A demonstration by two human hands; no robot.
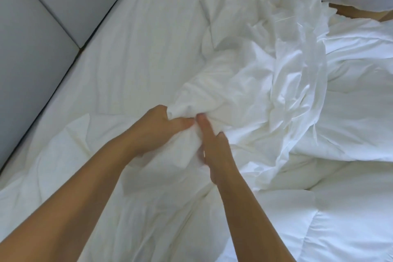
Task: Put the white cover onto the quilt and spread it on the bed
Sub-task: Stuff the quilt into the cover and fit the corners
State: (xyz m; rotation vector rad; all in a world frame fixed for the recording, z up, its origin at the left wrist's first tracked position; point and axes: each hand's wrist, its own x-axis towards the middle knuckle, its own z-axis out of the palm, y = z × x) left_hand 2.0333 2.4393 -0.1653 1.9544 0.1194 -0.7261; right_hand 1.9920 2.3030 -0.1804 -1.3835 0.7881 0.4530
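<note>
Centre frame: left hand (157, 127) grips bunched white cover (214, 98); right hand (214, 151) pinches alongside. Light, limp cloth; likely best taken by corners.

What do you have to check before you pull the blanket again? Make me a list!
1. Firm grip of the left hand on the bunched white cover: ok.
2. The right hand holding the same bunch: ok.
3. A corner of the quilt inside that bunch: cannot tell.
4. Cover smoothed out: not ok, it is crumpled in a heap.
5. Quilt all covered: not ok, its puffy part looks bare.
6. Free bed sheet to spread onto: ok.
</note>
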